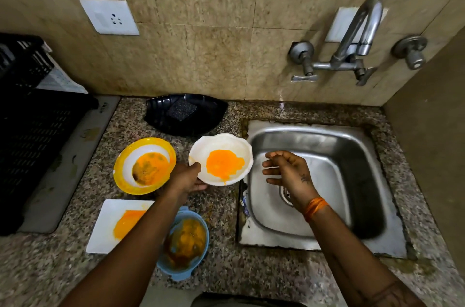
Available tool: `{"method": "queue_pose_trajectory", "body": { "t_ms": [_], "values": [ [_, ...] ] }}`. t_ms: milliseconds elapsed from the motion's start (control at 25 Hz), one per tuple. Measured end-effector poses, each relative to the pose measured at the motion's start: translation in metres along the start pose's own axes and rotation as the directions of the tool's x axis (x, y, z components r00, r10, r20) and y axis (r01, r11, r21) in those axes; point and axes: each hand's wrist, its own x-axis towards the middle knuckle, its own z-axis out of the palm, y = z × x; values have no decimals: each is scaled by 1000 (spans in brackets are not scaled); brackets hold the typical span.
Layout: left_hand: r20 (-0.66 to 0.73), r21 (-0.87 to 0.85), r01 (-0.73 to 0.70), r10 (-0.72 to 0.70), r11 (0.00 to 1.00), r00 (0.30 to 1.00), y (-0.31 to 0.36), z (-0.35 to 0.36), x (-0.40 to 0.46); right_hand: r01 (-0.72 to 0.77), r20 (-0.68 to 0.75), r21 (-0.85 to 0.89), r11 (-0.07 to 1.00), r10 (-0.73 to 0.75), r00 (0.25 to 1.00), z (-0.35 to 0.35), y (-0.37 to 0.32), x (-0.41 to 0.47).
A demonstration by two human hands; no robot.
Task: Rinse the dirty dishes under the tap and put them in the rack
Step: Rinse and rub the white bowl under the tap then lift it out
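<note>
At nine o'clock a black rack [32, 130] stands on the desk [226, 269], well apart from the sink. At centre-left lie a yellow bowl [144, 165], a square white plate [113, 226] and a blue bowl [185, 243], all smeared orange and awaiting rinsing. The left hand [187, 178] grips the white bowl [221, 158] at its seven o'clock rim, thumb over the edge, holding it just beside the sink [322, 180]. The right hand [286, 170], at three o'clock of the bowl, hovers over the basin with fingers loosely curled, holding nothing. The tap [362, 32], at one o'clock, shows no water running. Recommendation: open a valve with the free hand, carry the bowl beneath the spout, tilt it toward the drain so residue runs off.
</note>
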Motion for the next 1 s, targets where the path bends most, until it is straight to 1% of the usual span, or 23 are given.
{"method": "queue_pose_trajectory", "body": {
  "t_ms": [80, 120, 240, 320, 400, 440, 520, 600, 680, 760, 840, 1000],
  "values": [
    [62, -86, 34, -28, 996, 998, 7, 17, -9, 27, -17, 15, 1000, -26, 1000, -12, -7, 5],
    [76, -116, 29, -21, 993, 997, 11, 27, -14, 47, -36, 19, 999, -47, 998, -19, -12, 7],
    [124, -143, -36, 54, 989, 991, 26, 65, -25, 156, -126, 5, 988, -154, 980, -48, -32, 16],
    [176, -149, -72, 98, 986, 979, 34, 92, -35, 232, -209, 20, 973, -223, 952, -74, -46, 25],
    [228, -167, -94, 131, 982, 965, 34, 119, -41, 309, -329, 44, 950, -278, 903, -102, -62, 39],
    [248, -181, -100, 144, 978, 958, 33, 132, -42, 351, -396, 21, 936, -314, 863, -115, -69, 47],
    [273, -228, -97, 159, 969, 949, 32, 159, -45, 425, -487, -92, 901, -413, 770, -140, -83, 66],
    [279, -250, -93, 163, 964, 946, 32, 182, -43, 414, -534, -218, 884, -463, 708, -158, -99, 85],
    [283, -235, -90, 157, 968, 946, 33, 201, -42, 366, -539, -322, 873, -487, 687, -170, -114, 104],
    [279, -253, -60, 132, 966, 951, 36, 217, -40, 346, -489, -425, 836, -534, 689, -174, -125, 119],
    [286, -283, -44, 128, 958, 950, 40, 233, -39, 347, -450, -508, 789, -586, 674, -175, -132, 131],
    [274, -267, -99, 174, 959, 946, 49, 259, -37, 410, -414, -518, 750, -640, 647, -172, -139, 147]
  ]
}}
